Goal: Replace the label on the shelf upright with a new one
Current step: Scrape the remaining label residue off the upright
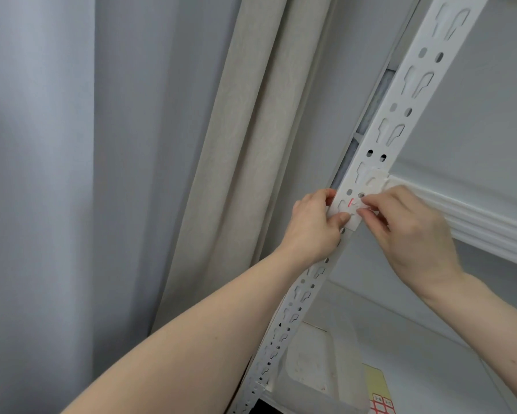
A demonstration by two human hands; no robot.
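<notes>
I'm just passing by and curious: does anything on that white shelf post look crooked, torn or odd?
Nothing looks damaged. Both hands, left and right, pinch a small white label with a red mark against the upright. Fingers hide its edges, so I cannot tell if it sits straight.

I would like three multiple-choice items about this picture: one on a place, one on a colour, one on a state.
1. Where on the shelf upright is the label?
A. level with the ribbed shelf beam
B. at the very top
C. at the foot

2. What colour is the mark on the label?
A. blue
B. red
C. green

3. What is the left hand doing?
A. hanging idle
B. resting on the curtain
C. gripping the upright's edge, thumb on the label

Key: 1 A, the label lies just below the beam's end; 2 B, a small red mark shows between the thumbs; 3 C, while the right hand pinches the label's other side.
</notes>
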